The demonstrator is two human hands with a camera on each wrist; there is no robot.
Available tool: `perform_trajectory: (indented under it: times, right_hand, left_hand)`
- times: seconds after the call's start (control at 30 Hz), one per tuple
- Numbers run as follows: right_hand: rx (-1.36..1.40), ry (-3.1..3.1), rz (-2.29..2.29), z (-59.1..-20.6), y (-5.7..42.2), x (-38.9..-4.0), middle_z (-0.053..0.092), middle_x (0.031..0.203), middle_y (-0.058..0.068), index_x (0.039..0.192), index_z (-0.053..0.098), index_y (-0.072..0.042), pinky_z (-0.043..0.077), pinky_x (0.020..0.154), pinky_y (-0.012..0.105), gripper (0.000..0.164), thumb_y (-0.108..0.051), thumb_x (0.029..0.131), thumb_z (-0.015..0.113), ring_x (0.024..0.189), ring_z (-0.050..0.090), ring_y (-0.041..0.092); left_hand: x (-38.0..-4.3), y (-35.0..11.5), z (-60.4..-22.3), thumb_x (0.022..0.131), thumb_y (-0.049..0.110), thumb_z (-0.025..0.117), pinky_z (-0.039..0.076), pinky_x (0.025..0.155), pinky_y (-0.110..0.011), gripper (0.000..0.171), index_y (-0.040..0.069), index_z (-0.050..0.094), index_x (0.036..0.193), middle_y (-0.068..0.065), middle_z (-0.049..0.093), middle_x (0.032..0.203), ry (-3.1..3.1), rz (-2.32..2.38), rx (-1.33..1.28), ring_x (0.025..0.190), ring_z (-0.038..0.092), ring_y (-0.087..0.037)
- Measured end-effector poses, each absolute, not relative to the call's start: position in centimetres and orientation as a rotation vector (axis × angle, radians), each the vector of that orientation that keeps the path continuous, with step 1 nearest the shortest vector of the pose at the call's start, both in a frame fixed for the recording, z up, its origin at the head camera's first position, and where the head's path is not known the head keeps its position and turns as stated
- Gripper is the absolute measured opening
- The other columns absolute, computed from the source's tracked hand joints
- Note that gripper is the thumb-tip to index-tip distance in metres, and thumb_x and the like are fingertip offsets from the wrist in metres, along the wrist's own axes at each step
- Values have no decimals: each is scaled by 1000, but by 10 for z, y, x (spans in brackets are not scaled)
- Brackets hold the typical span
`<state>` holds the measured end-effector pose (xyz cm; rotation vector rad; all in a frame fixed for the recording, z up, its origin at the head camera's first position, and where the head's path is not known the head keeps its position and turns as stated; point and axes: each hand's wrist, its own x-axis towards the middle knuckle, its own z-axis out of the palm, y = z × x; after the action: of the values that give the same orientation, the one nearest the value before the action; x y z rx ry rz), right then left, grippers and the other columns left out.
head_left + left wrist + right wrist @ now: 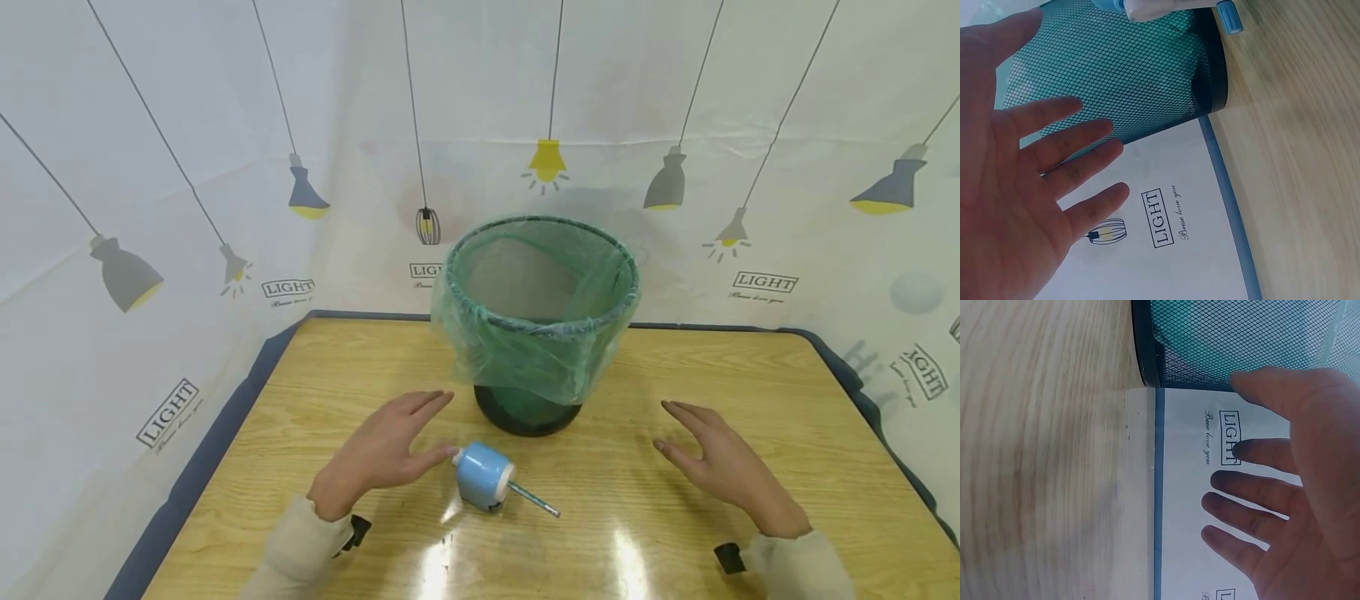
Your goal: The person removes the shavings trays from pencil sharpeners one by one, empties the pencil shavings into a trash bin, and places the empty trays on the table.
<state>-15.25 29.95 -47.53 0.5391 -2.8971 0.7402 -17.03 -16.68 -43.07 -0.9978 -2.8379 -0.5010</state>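
Note:
A blue-and-white crank pencil sharpener (pixel 482 475) lies on the table, with a pencil (pixel 536 500) sticking out of its right end. Its white crank arm (pixel 1169 6) and blue knob (pixel 1230 17) show at the top of the left wrist view. To the left of it my left hand (pixel 382 446) is spread, holding nothing, its thumb tip close by the sharpener's left end. My right hand (pixel 723 467) is farther right, fingers extended and palm bare. Behind the sharpener stands a mesh wastebasket (pixel 525 412), lined with a thin green plastic bag (pixel 517 358) folded over its rim.
The wooden table (pixel 345 358) has a dark blue edge along the back and sides. A white cloth backdrop (pixel 480 100) printed with lamps encloses it on three sides. Dark wrist mounts (pixel 730 557) are strapped at both sleeves.

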Motion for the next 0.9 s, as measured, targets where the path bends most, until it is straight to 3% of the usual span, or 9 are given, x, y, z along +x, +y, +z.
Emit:
perform_trajectory:
  times: [0.63,0.9]
  right_hand:
    - [579,-2886,704,-479,295,-148,50,138,29,142,48,5,44,94,67,61,-32,97,65,124,48,51]
    - [585,-2894,710,-481,293,-147,51,138,28,142,48,4,43,95,67,60,-32,97,65,124,48,50]
  left_hand:
    - [-167,-147,-434,94,55,60,41,109,-47,74,6,46,147,-13,52,145,-2796,-442,-1192,133,50,-31]
    - [-167,-139,-436,89,60,64,40,111,-46,80,10,45,148,-10,50,147,-2818,-428,-1233,134,48,-28]
